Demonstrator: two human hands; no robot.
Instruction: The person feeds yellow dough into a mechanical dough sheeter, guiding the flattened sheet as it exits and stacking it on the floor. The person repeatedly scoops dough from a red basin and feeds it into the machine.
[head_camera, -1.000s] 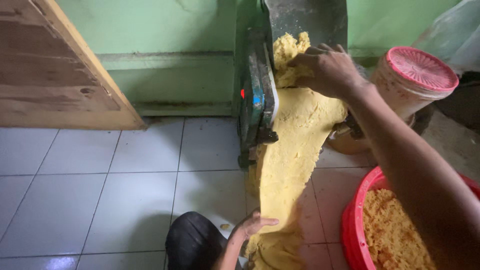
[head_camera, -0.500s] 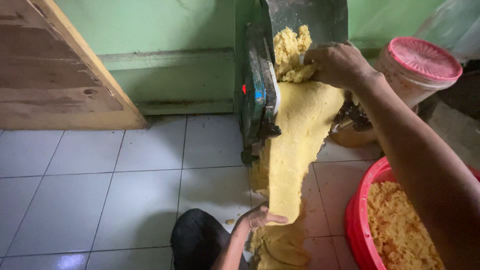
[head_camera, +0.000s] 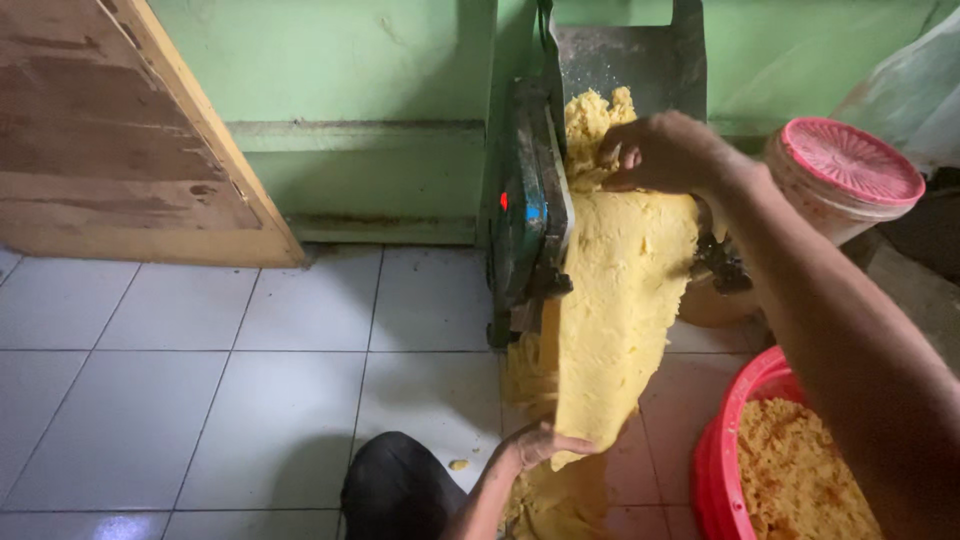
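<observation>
A slanted brown wooden board leans against the pale green wall at the far left, above a floor of white square tiles. Low in the middle, a knee in dark trousers shows at the bottom edge. Just right of it the left hand is cupped under the lower end of a long, flat sheet of yellow dough, fingers curled loosely about that edge, so its grip is half closed and bears the sheet from beneath. The sheet hangs down from a dark green metal rolling machine standing on the floor by the wall, with crumbly yellow dough piled in the grey hopper on top. The right hand rests at the top of the sheet, fingers bent and pressing into the dough at the hopper's mouth; its grip is partly closed on the dough. Further right stands a cream plastic tub with a pink round lid. At the lower right, a red plastic basin holds loose yellow crumbs.
</observation>
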